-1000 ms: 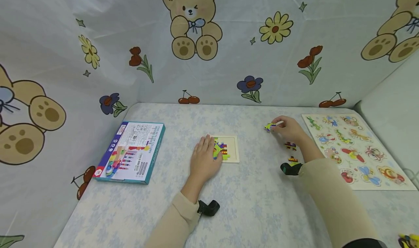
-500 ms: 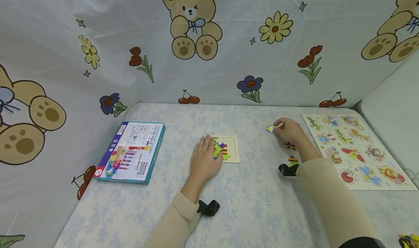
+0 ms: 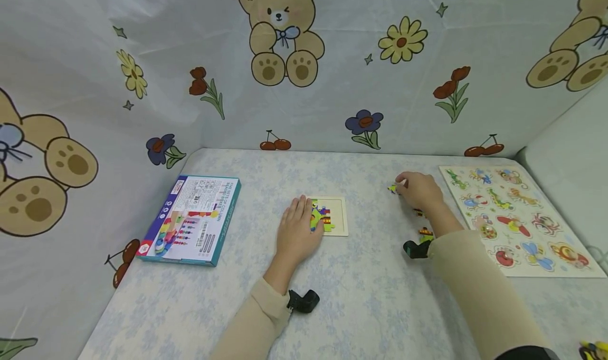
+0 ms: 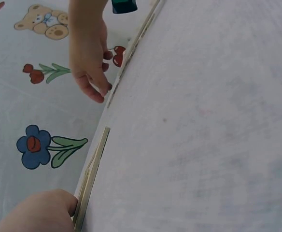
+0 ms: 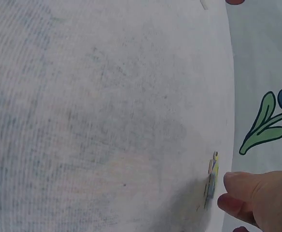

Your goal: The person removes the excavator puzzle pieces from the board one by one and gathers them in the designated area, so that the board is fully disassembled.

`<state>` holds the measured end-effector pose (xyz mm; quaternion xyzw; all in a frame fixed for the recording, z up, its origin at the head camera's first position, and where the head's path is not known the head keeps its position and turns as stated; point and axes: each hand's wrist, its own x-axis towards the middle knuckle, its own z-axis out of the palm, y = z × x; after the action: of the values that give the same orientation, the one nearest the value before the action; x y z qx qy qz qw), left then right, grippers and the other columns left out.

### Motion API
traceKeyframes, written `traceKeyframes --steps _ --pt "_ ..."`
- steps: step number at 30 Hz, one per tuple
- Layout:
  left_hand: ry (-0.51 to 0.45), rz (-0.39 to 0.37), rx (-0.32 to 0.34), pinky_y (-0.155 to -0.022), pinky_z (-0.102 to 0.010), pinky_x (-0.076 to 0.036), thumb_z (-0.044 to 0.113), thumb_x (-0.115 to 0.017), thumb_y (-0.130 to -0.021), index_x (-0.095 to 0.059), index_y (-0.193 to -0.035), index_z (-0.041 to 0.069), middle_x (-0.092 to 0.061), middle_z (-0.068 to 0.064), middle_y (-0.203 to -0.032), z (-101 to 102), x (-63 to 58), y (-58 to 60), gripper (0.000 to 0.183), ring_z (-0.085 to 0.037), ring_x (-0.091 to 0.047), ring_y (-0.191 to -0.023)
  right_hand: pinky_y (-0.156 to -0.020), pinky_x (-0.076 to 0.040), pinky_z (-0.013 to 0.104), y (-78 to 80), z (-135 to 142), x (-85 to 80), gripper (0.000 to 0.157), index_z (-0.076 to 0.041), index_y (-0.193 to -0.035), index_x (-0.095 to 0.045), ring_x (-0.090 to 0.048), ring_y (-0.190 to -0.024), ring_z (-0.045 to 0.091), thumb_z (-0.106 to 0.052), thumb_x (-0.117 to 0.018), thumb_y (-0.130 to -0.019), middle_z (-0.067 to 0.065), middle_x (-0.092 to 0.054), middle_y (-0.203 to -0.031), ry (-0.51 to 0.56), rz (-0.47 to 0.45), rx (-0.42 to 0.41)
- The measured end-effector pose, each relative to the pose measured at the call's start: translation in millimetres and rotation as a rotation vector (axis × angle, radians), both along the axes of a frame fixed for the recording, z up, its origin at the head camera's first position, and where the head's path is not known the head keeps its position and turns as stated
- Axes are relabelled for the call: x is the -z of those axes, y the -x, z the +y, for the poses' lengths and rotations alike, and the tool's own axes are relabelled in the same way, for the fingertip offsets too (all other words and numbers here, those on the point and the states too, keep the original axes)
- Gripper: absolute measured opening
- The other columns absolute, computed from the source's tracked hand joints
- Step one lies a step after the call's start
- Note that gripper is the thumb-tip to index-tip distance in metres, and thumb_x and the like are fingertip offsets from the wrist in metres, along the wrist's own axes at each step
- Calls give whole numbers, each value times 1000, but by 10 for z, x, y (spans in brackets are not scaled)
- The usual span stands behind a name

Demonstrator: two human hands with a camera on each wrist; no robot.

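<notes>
In the head view, my left hand point(image 3: 300, 230) rests spread out over a small wooden puzzle board point(image 3: 339, 216), hiding its left part. Colourful jigsaw pieces point(image 3: 324, 216) fill the visible middle of the board. My right hand point(image 3: 421, 192) is low over the table to the right, its thumb and index fingertips just beside a small yellow-green puzzle piece point(image 3: 392, 189). The right wrist view shows that piece point(image 5: 212, 179) almost edge-on, a slight gap between it and the fingertips. Two more pieces lie by the right wrist: a dark striped one point(image 3: 419, 212) and an orange-green one point(image 3: 425, 234).
A flat boxed toy point(image 3: 190, 220) lies on the left of the table. On the right lies a large board with insect pictures point(image 3: 518, 220). Something yellow and black point(image 3: 594, 349) shows at the lower right corner. A bear-print curtain point(image 3: 304, 112) stands behind the table.
My right hand has shifted slightly right and nearer; the piece at its fingertips, earlier held tilted up, now shows smaller and lower. My left hand has stayed on the board.
</notes>
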<state>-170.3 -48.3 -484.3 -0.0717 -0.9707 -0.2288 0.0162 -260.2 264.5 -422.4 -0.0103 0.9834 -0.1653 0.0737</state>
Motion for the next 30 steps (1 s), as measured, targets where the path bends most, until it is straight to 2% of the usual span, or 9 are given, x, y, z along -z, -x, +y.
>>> traceKeyframes --steps 6,11,16,22,30 --pt "-12 8 1 -127 -43 -9 49 -40 -101 -21 -160 14 -16 -5 -167 -3 -20 -11 71 -24 -10 -156 -78 -48 48 -21 -272 -119 34 -10 -131 -59 -53 -106 37 -23 -55 -100 18 -61 -116 53 -24 -47" --pt "-23 10 0 -127 -42 -9 50 -40 -100 -21 -159 13 -17 -5 -167 -3 -21 -16 72 -24 -10 -156 -78 -48 41 -118 -617 -145 34 -12 -131 -61 -54 -98 30 -23 -60 -99 13 -63 -112 128 -13 -128" --pt "-19 5 -1 -127 -42 -10 52 -41 -99 -23 -159 13 -17 -5 -167 0 -16 -14 75 -23 -10 -156 -78 -49 37 -227 -956 -56 30 -13 -125 -67 -56 -92 24 -21 -64 -96 8 -66 -104 188 14 -224" --pt "4 7 2 -127 -43 -11 52 -42 -98 -24 -159 12 -19 -6 -167 -5 -21 -5 75 -24 -12 -156 -80 -49 38 -321 -1268 51 29 -11 -122 -69 -57 -90 22 -21 -67 -95 6 -67 -99 240 18 -330" --pt "24 -8 16 -127 -44 -10 54 -40 -100 -23 -159 12 -17 -6 -167 -9 -50 -15 74 -24 -11 -156 -79 -45 34 -371 -1434 149 29 -12 -117 -72 -54 -90 20 -28 -70 -92 4 -65 -99 243 8 -349"
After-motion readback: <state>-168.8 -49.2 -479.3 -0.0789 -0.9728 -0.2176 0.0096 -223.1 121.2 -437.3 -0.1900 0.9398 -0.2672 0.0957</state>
